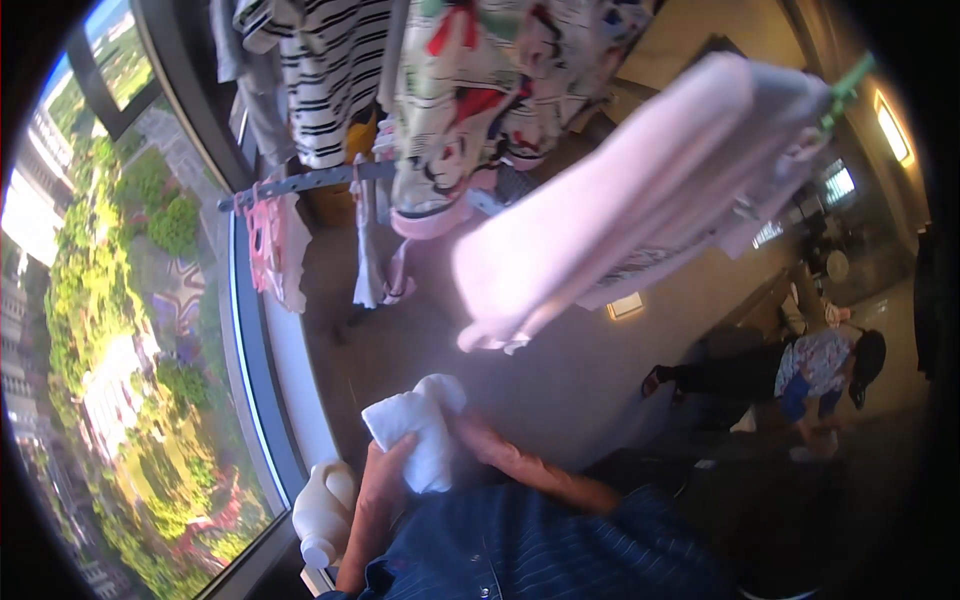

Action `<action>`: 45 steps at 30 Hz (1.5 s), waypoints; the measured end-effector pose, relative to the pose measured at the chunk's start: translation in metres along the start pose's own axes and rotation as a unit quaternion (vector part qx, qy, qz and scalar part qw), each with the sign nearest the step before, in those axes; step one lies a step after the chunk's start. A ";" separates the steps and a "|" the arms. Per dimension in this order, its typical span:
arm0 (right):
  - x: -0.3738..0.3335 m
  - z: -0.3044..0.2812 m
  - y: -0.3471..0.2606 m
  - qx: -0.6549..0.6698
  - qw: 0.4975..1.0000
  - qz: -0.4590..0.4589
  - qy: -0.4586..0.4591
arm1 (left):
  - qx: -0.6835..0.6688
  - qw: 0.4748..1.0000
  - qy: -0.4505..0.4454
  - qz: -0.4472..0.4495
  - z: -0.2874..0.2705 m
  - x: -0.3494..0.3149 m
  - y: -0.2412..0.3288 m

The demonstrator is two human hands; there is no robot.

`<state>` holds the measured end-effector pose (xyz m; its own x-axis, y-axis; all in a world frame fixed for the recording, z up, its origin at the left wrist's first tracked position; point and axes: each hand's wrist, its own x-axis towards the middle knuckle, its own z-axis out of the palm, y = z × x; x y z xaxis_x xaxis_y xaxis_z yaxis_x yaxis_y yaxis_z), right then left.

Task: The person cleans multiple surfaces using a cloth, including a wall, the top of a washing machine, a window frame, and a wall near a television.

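Window (150,300) takes up the left side, with trees (175,225) and buildings outside, far below. Next to its frame, a perforated rail (310,183) carries small pink garments (275,250) hanging at its left end. Below, near the sill, is a white bottle (325,500) with a handle and a cap, just left of the person's left forearm. Above the rail hangs a striped shirt (335,85), black on white. Left hand (395,455) grips the lower left part of a folded white cloth (420,440), thumb across its near face. The cloth is located in front of the person's blue top (540,545), below the hanging laundry. To the right of the striped shirt hangs a patterned garment (440,110) with a pink hem. Right hand (472,432) is at the right edge of the cloth; it is blurred, and whether its fingers are closed cannot be determined. Further right, a pink shirt (610,190) hangs at a slant, near a green hanger (848,95). Below these, at the far right, another person (815,365) bends forward.
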<state>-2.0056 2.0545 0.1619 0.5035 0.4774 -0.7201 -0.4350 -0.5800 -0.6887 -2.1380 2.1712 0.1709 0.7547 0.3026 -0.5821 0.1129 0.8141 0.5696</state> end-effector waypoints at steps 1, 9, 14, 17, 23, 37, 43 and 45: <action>0.003 -0.005 0.014 0.025 1.000 -0.004 -0.012 | -0.010 1.000 0.002 -0.006 0.009 -0.005 0.002; -0.041 -0.062 0.090 0.423 0.885 -0.031 -0.190 | 0.016 0.990 -0.104 -0.096 0.041 -0.012 -0.059; -0.079 -0.115 0.137 0.545 0.831 0.000 -0.113 | 0.086 0.979 -0.092 -0.160 0.077 -0.011 -0.096; -0.095 -0.140 0.157 0.553 0.829 -0.060 -0.067 | 0.187 0.965 -0.098 -0.156 0.089 -0.003 -0.117; -0.120 -0.169 0.202 0.600 0.796 -0.073 0.001 | 0.292 0.926 -0.157 -0.182 0.153 -0.003 -0.128; -0.074 -0.237 0.218 0.667 0.742 -0.056 0.017 | 0.447 0.848 -0.210 -0.192 0.257 0.094 -0.152; -0.066 -0.311 0.162 0.640 0.766 -0.041 0.038 | 0.417 0.855 -0.258 -0.169 0.319 0.143 -0.147; -0.058 -0.332 0.151 0.641 0.764 -0.066 0.020 | 0.424 0.851 -0.264 -0.161 0.345 0.160 -0.140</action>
<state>-1.8524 1.7199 0.1280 0.6170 0.4403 -0.6523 -0.7398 0.6070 -0.2901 -1.8098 1.9343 0.1983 0.7562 -0.3151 -0.5735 0.6263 0.0947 0.7738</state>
